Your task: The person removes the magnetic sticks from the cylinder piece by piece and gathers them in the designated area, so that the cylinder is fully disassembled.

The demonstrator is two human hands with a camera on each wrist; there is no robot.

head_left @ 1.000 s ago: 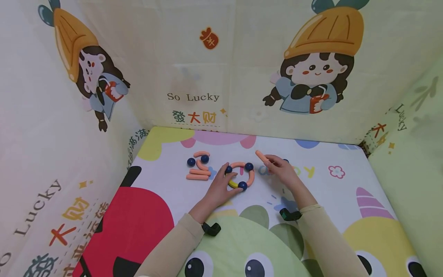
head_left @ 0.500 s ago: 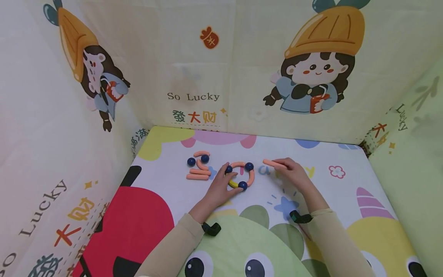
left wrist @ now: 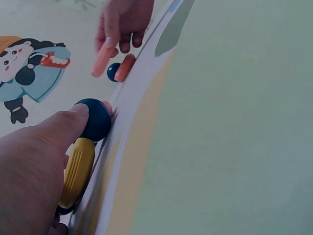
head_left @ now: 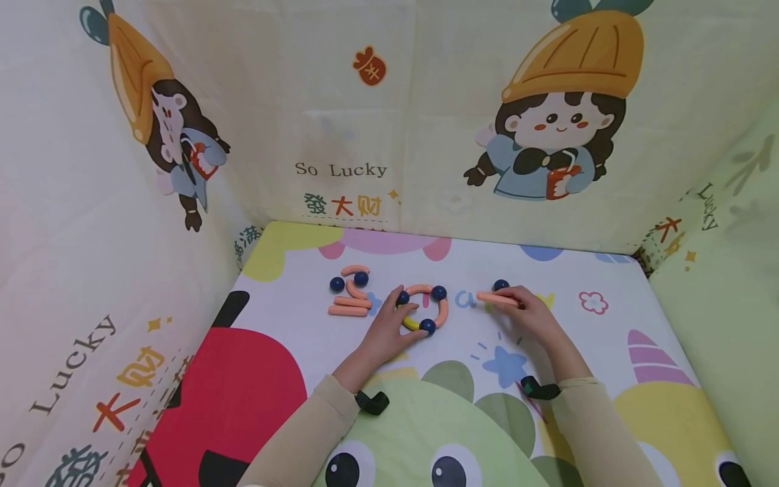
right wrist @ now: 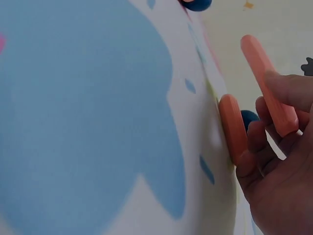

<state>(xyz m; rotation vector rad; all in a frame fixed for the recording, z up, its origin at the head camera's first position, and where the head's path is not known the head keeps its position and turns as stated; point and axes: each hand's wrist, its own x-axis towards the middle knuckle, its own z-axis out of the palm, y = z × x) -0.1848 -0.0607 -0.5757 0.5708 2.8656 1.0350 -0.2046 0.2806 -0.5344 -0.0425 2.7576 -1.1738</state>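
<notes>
A ring of navy balls, curved orange rods and a yellow curved rod (left wrist: 78,169) lies on the table. My left hand (head_left: 385,328) holds its left side, thumb on the near navy ball (head_left: 427,327) and fingers by the left ball (head_left: 403,297). Right of the ring, my right hand (head_left: 538,318) pinches a straight orange rod (right wrist: 269,85) between thumb and fingers. Below that rod, a second straight orange rod (right wrist: 232,127) stands at the curled lower fingers, with a loose navy ball (head_left: 501,285) beside it; the head view hides this second rod.
Left of the ring lie two navy balls (head_left: 337,284), two straight orange rods (head_left: 348,311) and two curved ones (head_left: 356,270). A patterned cloth covers the table (head_left: 584,277). Printed cloth walls (head_left: 426,135) rise behind it and on both sides.
My right hand has moved right and towards me with the straight orange rod, away from the ring; the rod has turned to lie nearly sideways. The navy ball there now shows more. My left hand stays put.
</notes>
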